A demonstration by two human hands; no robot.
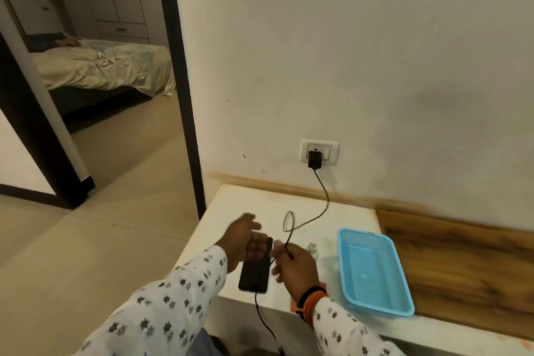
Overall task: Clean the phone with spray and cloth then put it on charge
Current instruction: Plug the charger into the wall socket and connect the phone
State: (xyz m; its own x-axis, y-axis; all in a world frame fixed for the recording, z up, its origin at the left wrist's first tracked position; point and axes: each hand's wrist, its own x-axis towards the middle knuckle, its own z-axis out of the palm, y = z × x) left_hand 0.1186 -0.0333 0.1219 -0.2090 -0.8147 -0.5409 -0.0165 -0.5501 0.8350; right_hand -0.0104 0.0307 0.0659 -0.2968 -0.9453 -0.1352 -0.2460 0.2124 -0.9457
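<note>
A black phone (255, 272) lies over the front of the white table (248, 205), held at its top end by my left hand (244, 237). A black charging cable (323, 205) runs from the black charger (314, 159) plugged in the wall socket, loops above the table and passes through my right hand (294, 266), which pinches it. The cable also hangs from the phone's bottom end below the table edge. A small white spray bottle (313, 248) stands partly hidden behind my right hand. An orange cloth corner (294, 308) peeks out under my right wrist.
A light blue plastic basket (375, 269) sits on the table at the right, beside a wooden surface (462, 263). The wall socket (319, 152) is above the table. On the left a doorway opens on a room with a bed (101, 66).
</note>
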